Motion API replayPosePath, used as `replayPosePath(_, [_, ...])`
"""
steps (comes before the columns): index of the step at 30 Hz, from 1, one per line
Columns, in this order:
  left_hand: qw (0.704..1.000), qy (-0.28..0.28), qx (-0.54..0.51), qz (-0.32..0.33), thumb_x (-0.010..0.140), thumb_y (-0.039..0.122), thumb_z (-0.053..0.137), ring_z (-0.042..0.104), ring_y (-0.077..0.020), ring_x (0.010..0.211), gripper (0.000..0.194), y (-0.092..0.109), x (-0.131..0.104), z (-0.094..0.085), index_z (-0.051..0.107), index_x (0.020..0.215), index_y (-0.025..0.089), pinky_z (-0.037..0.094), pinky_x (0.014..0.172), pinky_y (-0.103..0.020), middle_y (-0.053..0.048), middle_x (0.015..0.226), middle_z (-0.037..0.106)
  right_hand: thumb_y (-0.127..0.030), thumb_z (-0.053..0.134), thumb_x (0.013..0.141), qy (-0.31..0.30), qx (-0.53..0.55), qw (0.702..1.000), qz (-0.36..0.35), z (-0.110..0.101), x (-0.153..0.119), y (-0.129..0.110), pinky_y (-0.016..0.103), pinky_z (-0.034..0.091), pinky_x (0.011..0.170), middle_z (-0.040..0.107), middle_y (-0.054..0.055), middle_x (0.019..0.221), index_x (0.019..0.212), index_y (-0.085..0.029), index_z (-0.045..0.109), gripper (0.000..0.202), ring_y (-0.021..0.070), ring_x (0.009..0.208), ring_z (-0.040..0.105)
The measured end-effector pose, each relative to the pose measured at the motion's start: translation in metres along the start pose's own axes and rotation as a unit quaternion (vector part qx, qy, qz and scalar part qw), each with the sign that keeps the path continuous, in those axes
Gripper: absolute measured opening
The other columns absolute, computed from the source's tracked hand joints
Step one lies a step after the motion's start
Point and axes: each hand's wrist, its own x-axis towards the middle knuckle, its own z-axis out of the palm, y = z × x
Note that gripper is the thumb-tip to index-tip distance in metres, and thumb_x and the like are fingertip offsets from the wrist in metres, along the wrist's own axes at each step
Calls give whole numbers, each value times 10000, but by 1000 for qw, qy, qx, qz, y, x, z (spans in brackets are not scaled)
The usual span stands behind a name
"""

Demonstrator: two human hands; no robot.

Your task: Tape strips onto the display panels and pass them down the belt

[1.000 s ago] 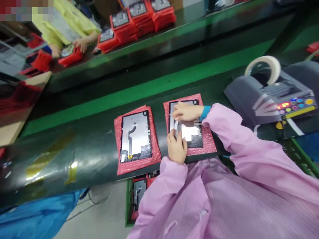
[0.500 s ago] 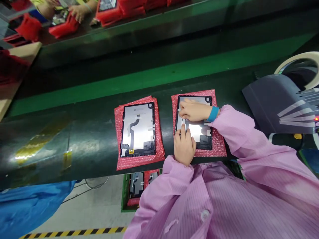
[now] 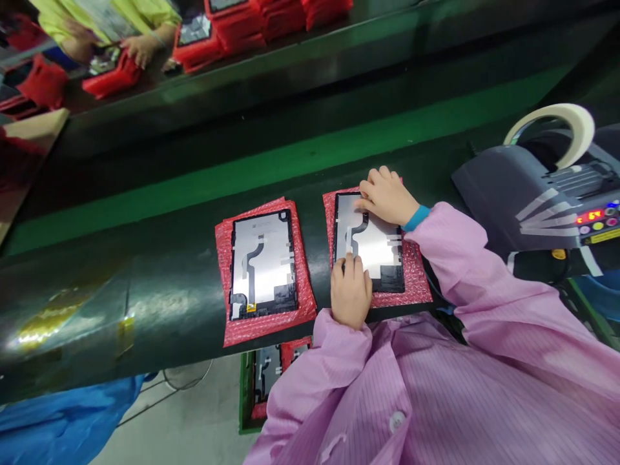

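Observation:
On the right, a tablet screen panel (image 3: 378, 256) with a silvery back and black frame lies on pink bubble wrap (image 3: 415, 284). My left hand (image 3: 351, 290) rests on its lower left part, fingers stretched beside a pale strip and a dark flex cable (image 3: 362, 223). Over its upper part is my right hand (image 3: 387, 197), with a blue wristband. Its fingers are bent and apart, and its blurred thumb is near the top of the cable; no held thing shows. To the left, a second screen panel (image 3: 268, 274) lies on more pink bubble wrap (image 3: 306, 290).
A grey tape dispenser (image 3: 504, 194) with a large tape roll (image 3: 584, 132) and pale strips stands at right. Below the bench edge, a green crate (image 3: 246, 394) holds more panels. Across the bench, a co-worker's hands (image 3: 140, 50) are near red-wrapped stacks (image 3: 237, 29).
My right hand has lifted and shifted up the panel, uncovering the flex cable. My left hand stays on the lower left part. The camera view has turned slightly, showing more of the dispenser.

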Motion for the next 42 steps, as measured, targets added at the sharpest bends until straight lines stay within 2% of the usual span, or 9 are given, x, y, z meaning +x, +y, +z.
replayPosePath(6, [998, -25, 58, 22, 977, 269, 508, 565, -273, 917, 422, -12, 27, -6, 619, 1338, 81, 500, 815, -389, -152, 1017, 634, -421, 454, 1026, 56, 271, 961, 20, -44, -149, -14, 341, 449, 843, 626, 82, 970, 975, -178, 606, 291, 202, 918, 556])
replayPosePath(9, [995, -32, 88, 24, 965, 298, 518, 552, -267, 912, 413, -13, 37, -1, 659, 1290, 86, 498, 795, -377, -143, 994, 590, -412, 488, 1014, 53, 388, 913, 113, -46, -227, -13, 269, 443, 688, 630, 34, 851, 914, -187, 618, 279, 130, 725, 551])
replayPosePath(13, [996, -14, 83, 27, 970, 355, 485, 527, -262, 927, 412, -16, 41, 5, 700, 1224, 112, 484, 828, -387, -144, 1013, 569, -521, 565, 925, 193, 452, 794, 359, -34, -305, 15, 250, 388, 559, 575, -1, 685, 844, -188, 606, 346, 109, 593, 489])
replayPosePath(16, [995, -2, 94, 17, 966, 376, 468, 523, -276, 934, 440, -17, 42, 9, 702, 1233, 115, 477, 820, -406, -157, 1037, 567, -575, 645, 801, 293, 484, 681, 465, -30, -341, 44, 237, 342, 495, 559, -11, 660, 848, -186, 595, 395, 98, 542, 460])
replayPosePath(19, [992, 14, 120, 20, 972, 411, 424, 531, -294, 911, 498, -16, 44, 13, 703, 1244, 101, 475, 782, -410, -172, 1022, 573, -560, 681, 717, 359, 492, 618, 497, -32, -359, 69, 223, 313, 467, 583, -5, 685, 870, -186, 599, 412, 87, 520, 461])
replayPosePath(22, [989, 40, 139, 28, 970, 443, 388, 543, -299, 877, 542, -15, 44, 17, 709, 1225, 88, 474, 766, -411, -173, 990, 580, -534, 669, 690, 392, 505, 586, 499, -32, -365, 86, 215, 311, 463, 590, -5, 689, 872, -190, 602, 395, 82, 521, 464])
replayPosePath(33, [979, 33, 180, 93, 960, 505, 288, 569, -297, 781, 650, -37, 51, 21, 707, 1205, 73, 505, 763, -434, -138, 842, 556, -467, 639, 661, 444, 547, 533, 468, -9, -364, 122, 226, 358, 506, 590, -10, 703, 893, -187, 598, 366, 93, 573, 497])
replayPosePath(38, [977, 57, 188, 77, 939, 551, 274, 594, -317, 792, 608, -33, 52, 21, 721, 1158, 200, 514, 752, -443, -93, 806, 534, -526, 661, 743, 469, 535, 526, 465, -22, -360, 148, 211, 347, 469, 593, -8, 709, 898, -190, 593, 377, 85, 545, 487])
replayPosePath(42, [975, 58, 203, 68, 952, 558, 233, 614, -344, 826, 682, -25, 49, 19, 726, 1176, 143, 514, 767, -447, -131, 867, 574, -614, 631, 810, 511, 505, 507, 476, -37, -357, 180, 193, 326, 441, 573, -16, 691, 865, -190, 590, 429, 72, 518, 471])
